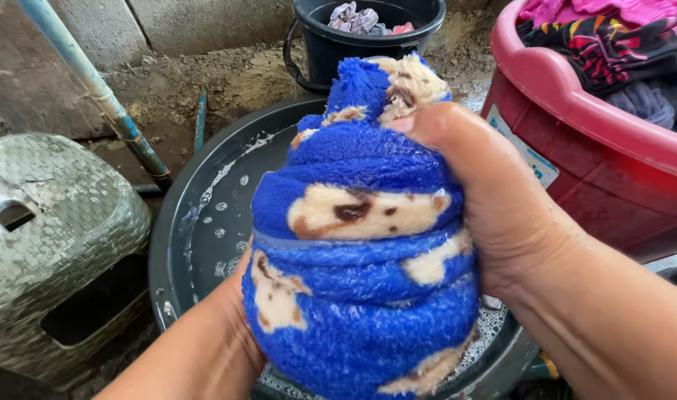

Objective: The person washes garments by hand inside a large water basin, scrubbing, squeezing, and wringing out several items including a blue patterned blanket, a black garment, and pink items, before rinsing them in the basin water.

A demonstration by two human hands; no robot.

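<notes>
The right hand is clamped tight around a twisted blue fleece cloth with cream patches, fingers curled over its upper end. The left hand grips its lower end, fingers hidden behind the fleece. Below the fingers sits a dark basin of soapy water.

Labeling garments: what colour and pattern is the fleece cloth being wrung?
Bright blue fleece cloth with cream-and-brown patches; head view.

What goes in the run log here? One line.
hands: both grip blue fleece | right hand | left hand mostly hidden | over dark basin
</notes>
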